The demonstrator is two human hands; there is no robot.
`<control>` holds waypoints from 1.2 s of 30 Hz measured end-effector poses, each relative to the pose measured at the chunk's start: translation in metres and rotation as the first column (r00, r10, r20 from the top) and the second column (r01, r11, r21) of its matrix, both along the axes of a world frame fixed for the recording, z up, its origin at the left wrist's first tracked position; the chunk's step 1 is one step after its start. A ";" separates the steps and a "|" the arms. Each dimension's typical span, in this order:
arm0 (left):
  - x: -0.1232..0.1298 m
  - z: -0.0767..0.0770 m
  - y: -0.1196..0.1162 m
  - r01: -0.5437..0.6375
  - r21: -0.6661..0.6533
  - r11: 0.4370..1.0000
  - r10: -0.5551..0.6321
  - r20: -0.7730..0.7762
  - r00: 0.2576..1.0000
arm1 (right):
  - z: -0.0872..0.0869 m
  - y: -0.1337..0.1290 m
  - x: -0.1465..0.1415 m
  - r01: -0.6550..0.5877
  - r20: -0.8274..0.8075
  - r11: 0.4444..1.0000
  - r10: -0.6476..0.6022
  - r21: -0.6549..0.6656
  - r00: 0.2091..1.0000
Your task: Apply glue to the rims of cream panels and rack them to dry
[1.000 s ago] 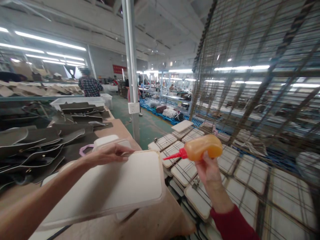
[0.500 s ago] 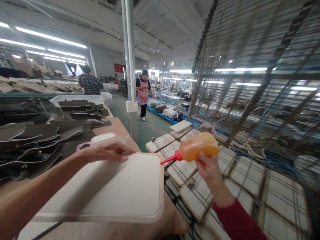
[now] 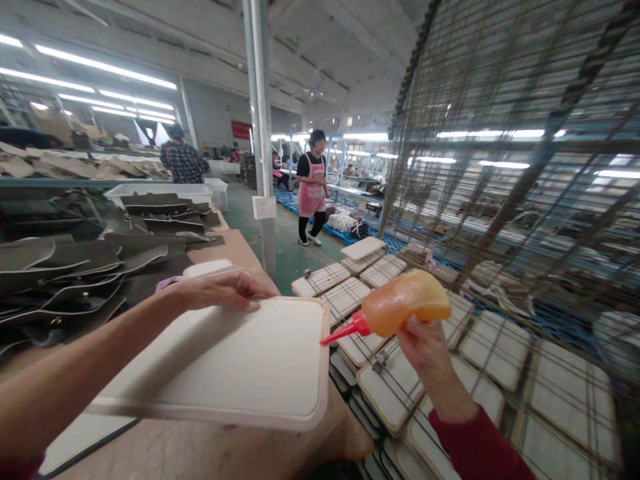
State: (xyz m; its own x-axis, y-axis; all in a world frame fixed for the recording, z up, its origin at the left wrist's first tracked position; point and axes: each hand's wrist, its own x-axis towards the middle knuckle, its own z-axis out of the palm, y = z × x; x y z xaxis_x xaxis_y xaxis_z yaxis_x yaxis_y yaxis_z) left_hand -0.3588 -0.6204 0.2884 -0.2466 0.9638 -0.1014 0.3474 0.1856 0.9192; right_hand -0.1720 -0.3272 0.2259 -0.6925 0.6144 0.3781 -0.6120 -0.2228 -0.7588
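A white rounded panel (image 3: pixel 240 367) lies tilted above the tabletop (image 3: pixel 200 453), reaching out below and to the right of the left hand (image 3: pixel 227 293), which grips its far edge, fingertips near the far right corner. At the panel's right edge sits the tip of a red nozzle (image 3: pixel 347 328), which belongs to an amber bottle (image 3: pixel 407 303). The right hand (image 3: pixel 423 340) is closed around this bottle from below, holding it on its side, with the nozzle pointing left and slightly down. Right of the panel, pale boards (image 3: pixel 493 350) lie in rows among wire racks (image 3: pixel 500 200). Left of it, dark pieces (image 3: pixel 150 247) are piled up. Farther off, beyond a pole (image 3: pixel 260 133), stands a person in a pink apron (image 3: pixel 313 193).
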 end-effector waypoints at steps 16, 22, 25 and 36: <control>-0.021 -0.017 -0.013 -0.074 -0.056 0.996 0.079 0.098 0.992 | -0.001 -0.010 0.011 -0.086 0.054 0.996 0.084 0.037 0.995; -0.025 -0.021 -0.019 -0.063 -0.091 0.994 0.078 0.161 0.984 | 0.006 -0.019 0.014 -0.110 0.042 0.993 0.109 0.033 0.993; -0.027 -0.022 -0.019 -0.073 -0.042 0.996 0.078 0.114 0.990 | 0.008 -0.022 0.015 -0.095 0.042 0.995 0.094 0.042 0.995; -0.042 -0.035 -0.032 -0.196 -0.017 0.981 0.196 0.066 0.978 | 0.003 -0.024 0.018 -0.107 0.082 0.994 0.104 0.028 0.991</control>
State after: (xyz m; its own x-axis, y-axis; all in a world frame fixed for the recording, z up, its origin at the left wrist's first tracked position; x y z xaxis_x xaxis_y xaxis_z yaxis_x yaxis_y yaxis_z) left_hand -0.4006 -0.6522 0.2531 -0.4229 0.8963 -0.1336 0.2411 0.2534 0.9368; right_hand -0.1543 -0.3509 0.2291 -0.7819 0.5247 0.3368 -0.5230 -0.2579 -0.8124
